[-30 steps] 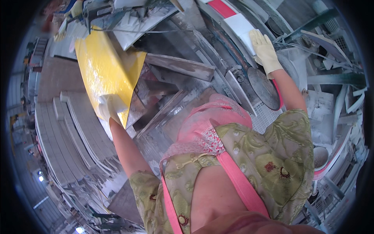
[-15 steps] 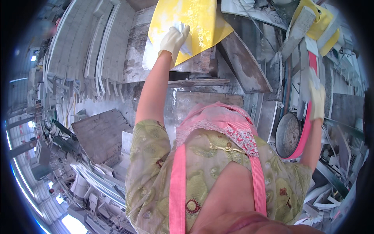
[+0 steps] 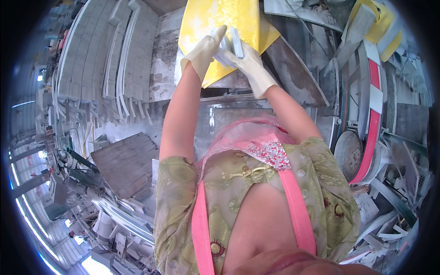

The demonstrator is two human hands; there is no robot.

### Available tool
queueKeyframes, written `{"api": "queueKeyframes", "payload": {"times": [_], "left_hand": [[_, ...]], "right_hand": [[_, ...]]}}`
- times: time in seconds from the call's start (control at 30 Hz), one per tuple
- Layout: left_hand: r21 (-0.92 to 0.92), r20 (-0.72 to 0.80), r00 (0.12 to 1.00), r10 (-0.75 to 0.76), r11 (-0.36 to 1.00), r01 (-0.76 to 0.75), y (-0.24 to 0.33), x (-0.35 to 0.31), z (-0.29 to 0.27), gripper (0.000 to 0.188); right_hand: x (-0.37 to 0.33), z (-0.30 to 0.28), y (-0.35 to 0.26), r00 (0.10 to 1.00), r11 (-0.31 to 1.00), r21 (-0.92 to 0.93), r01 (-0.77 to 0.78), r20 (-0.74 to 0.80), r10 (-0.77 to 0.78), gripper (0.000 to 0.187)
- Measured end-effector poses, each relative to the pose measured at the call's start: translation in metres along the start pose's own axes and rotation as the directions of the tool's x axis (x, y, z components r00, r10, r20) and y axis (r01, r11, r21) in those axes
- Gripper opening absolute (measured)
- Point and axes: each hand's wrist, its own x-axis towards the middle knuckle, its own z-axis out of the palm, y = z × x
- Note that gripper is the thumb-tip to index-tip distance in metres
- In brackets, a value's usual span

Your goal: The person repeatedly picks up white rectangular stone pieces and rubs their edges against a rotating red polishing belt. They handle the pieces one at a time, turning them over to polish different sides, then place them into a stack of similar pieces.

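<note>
Both of my hands wear pale cream gloves and meet over a wet yellow sheet (image 3: 201, 20) at the top. My left hand (image 3: 201, 54) is closed round a small pale strip (image 3: 224, 44), its thumb pointing up. Close beside it, my right hand (image 3: 253, 68) grips a narrow pale block (image 3: 237, 42), which stands up from the fingers. The pieces' lower ends overlap in a blur, so I cannot tell whether they touch or how many there are.
Long grey slabs (image 3: 133, 59) are stacked at the left. A red-and-white belt (image 3: 366, 156) runs around a round wheel (image 3: 348, 156) on the right. A worn board (image 3: 126, 162) lies lower left, and another dark board (image 3: 298, 68) leans right of the sheet.
My right hand has come from beside the belt at the right to the yellow sheet, next to my left hand, carrying a pale piece. The belt's red and white sections have shifted.
</note>
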Motion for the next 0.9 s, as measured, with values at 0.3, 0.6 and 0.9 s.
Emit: {"api": "queueKeyframes", "payload": {"times": [0.3,0.6,0.9], "left_hand": [[-0.173,-0.316,0.949,0.002,0.983,-0.06,0.007,-0.027,0.059,0.087],[0.019,-0.374,0.884,0.279,0.956,-0.294,-0.07,0.074,0.033,0.078],[-0.21,-0.278,0.958,0.069,0.969,-0.131,-0.016,-0.004,0.054,0.083]], "right_hand": [[-0.033,-0.161,0.044,0.918,0.858,-0.325,0.397,0.142,-0.371,0.056],[-0.264,-0.446,0.094,0.813,0.56,-0.757,-0.336,-0.533,-0.233,0.039],[-0.242,-0.445,0.106,0.881,-0.119,-0.879,-0.461,-0.438,-0.177,0.078]]}}
